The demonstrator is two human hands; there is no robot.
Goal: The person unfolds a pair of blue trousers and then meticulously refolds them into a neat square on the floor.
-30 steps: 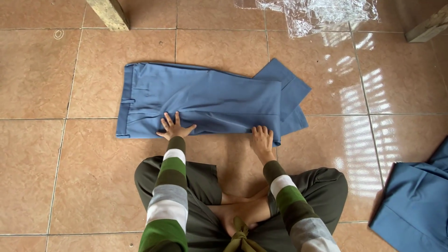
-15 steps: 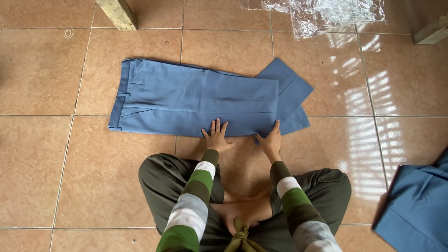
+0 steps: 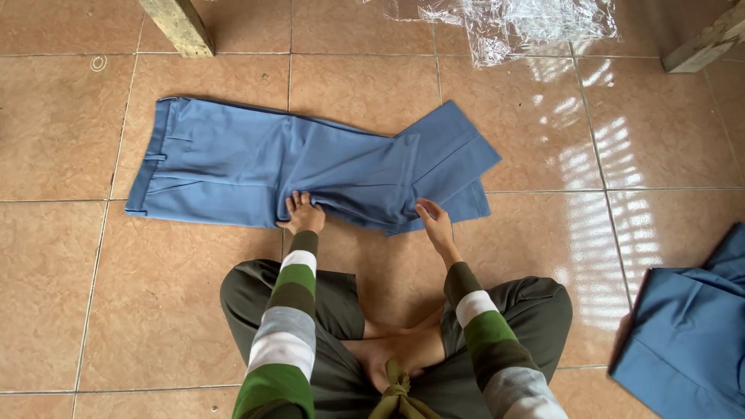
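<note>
- Since half a second ago, your left hand (image 3: 301, 215) has closed on the near edge of the blue trousers (image 3: 310, 167); before, it lay flat with fingers spread on the cloth.
- Your left hand's fingers now curl over that edge, pinching the fabric so that it bunches into a small ridge running towards your right hand.
- Your right hand (image 3: 434, 223) rests at the near edge too, fingers loosely extended and touching the cloth; it presses rather than grips, and you hold nothing in it.
- You have the trousers lying on the tiled floor (image 3: 62, 256) just beyond your crossed legs, waistband to your left, the leg ends folded back at an angle on your right.
- Beyond the trousers, crumpled clear plastic wrap (image 3: 512, 23) lies on the tiles, well apart from the cloth.
- Two wooden legs stand at the far edge: one (image 3: 178, 27) on your left, another (image 3: 706, 43) at the far right.
- More blue garments (image 3: 683, 334) lie folded on the floor at your right, near your knee.
</note>
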